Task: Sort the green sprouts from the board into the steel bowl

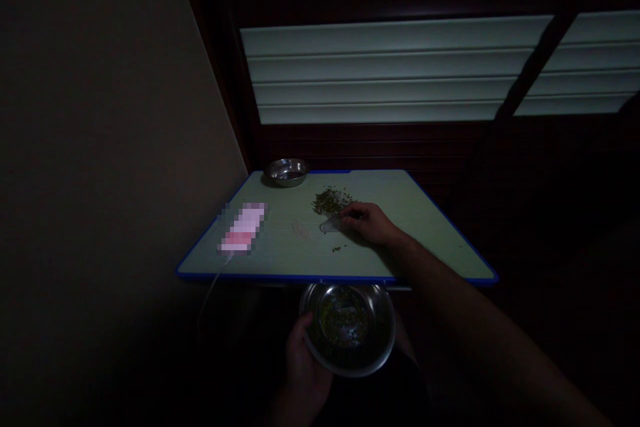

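Observation:
My left hand point(306, 360) grips the left rim of a round metal bowl point(356, 371) below the table's front edge. Small green grains, perhaps beans, lie across its bottom. Over the tabletop, my right hand point(373, 221) pinches a small pale, flat, translucent piece point(330, 224), its kind unclear in the dim light. Just beyond that piece spreads a pile of green grains point(327, 201), with some paler bits among them. Left of the piece is a thin patch of pale grains point(301, 231). A few green grains point(337, 249) lie nearer the front edge.
The pale green tabletop point(415, 227) has a blue rim. A second metal bowl point(287, 173) stands at its back left corner. On the left lies a pixelated pink-and-white rectangle point(243, 230), with a cable point(210, 290) hanging over the edge. A wall and dark slatted panels enclose the table.

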`<control>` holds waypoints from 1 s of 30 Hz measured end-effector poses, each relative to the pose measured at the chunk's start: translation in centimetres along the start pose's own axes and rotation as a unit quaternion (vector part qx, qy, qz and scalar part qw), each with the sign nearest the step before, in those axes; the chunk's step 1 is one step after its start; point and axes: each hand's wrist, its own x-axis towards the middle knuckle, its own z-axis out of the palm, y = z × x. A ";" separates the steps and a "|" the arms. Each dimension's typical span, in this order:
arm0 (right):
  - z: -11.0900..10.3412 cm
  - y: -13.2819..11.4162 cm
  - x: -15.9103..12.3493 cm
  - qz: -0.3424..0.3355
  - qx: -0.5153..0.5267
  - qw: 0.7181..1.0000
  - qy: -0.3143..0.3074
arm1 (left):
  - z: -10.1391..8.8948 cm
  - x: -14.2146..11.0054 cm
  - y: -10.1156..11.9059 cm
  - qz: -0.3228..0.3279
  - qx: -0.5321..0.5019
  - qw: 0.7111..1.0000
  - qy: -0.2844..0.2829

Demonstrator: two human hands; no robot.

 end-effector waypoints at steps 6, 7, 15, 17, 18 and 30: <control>0.2 -0.1 0.0 0.015 0.028 0.999 0.005 | 0.2 0.0 0.1 -0.008 0.009 1.000 0.014; 0.2 -0.1 -0.1 0.017 0.034 0.999 0.004 | 0.2 0.0 0.1 -0.006 0.008 1.000 0.016; -0.3 -0.1 -0.2 0.034 0.044 0.998 0.008 | 0.2 -0.1 0.0 -0.002 0.015 1.000 0.007; -0.1 -0.2 -0.2 0.025 0.038 0.999 0.003 | 0.2 -0.1 0.0 0.000 0.011 1.000 0.009; 0.0 -0.3 -0.2 0.019 0.038 0.999 -0.002 | 0.1 0.0 -0.1 0.002 0.008 1.000 0.010; 0.0 0.2 -0.2 0.021 0.038 0.999 -0.011 | 0.3 -0.1 0.0 0.000 0.004 1.000 0.024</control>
